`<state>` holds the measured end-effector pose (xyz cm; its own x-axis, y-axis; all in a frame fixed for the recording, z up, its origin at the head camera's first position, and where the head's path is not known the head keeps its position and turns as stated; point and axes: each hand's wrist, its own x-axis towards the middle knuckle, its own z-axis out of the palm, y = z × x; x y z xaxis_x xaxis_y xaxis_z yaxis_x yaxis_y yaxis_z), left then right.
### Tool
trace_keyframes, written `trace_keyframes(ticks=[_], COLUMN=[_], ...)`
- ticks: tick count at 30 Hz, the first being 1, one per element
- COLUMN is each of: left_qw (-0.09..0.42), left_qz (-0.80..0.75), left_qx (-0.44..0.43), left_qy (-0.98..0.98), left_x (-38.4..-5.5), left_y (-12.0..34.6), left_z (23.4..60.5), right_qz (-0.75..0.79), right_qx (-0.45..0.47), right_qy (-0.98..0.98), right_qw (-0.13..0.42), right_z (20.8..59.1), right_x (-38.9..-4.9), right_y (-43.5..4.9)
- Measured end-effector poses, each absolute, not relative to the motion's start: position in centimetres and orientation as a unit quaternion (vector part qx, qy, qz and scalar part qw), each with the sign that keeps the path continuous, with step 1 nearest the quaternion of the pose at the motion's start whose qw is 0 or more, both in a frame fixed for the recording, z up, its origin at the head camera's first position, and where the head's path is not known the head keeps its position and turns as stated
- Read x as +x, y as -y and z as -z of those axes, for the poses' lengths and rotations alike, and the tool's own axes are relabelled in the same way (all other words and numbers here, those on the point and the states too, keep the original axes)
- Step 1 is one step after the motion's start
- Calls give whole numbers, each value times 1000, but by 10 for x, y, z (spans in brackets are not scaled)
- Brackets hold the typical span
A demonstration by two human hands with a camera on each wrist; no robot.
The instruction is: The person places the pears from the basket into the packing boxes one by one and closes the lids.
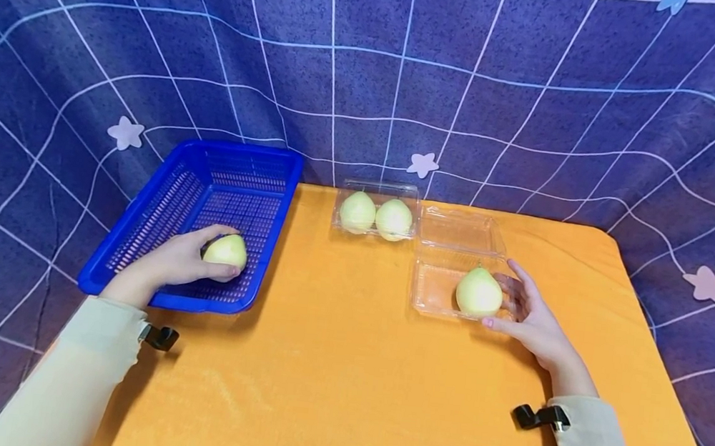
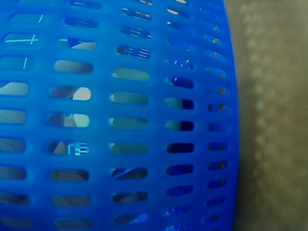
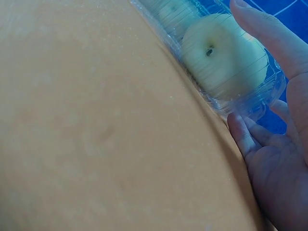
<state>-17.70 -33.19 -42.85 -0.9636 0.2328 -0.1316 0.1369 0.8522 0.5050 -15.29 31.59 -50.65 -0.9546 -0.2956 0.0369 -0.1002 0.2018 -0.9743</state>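
My left hand (image 1: 184, 258) grips a pale green pear (image 1: 227, 253) inside the blue plastic basket (image 1: 245, 305), thumb on its near side and fingers over its far side. The basket's slotted wall (image 2: 101, 108) fills most of the left wrist view, so that hand and pear are hidden there. A second pear (image 1: 479, 292) sits stem up at the right end of an open clear plastic clamshell box (image 1: 431, 298). My right hand (image 1: 532, 319) is at that end of the box, thumb spread from the fingers, fingertips (image 3: 236, 122) right at the clear plastic.
A closed clear box (image 1: 377, 187) with two pears (image 1: 357, 213) stands at the back middle, left of the open lid (image 1: 460, 229). Orange cloth (image 1: 342, 387) covers the table. A blue gridded curtain (image 1: 371, 81) hangs behind and along the sides.
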Motion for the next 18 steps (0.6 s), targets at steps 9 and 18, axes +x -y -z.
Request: trace_keyframes(ticks=[9,18], left_qw=[72,73], left_qz=[-243,-239], left_qx=[92,85], left_qy=[-963,-964], left_x=[-175,-175], left_y=[329,327], left_z=[426,424], right_qz=[617,622], right_qx=[-125,-130], right_qy=[-773,-768], right_qw=[80,76], right_z=[507,508], right_x=[-154,-152], right_y=[-316,-315])
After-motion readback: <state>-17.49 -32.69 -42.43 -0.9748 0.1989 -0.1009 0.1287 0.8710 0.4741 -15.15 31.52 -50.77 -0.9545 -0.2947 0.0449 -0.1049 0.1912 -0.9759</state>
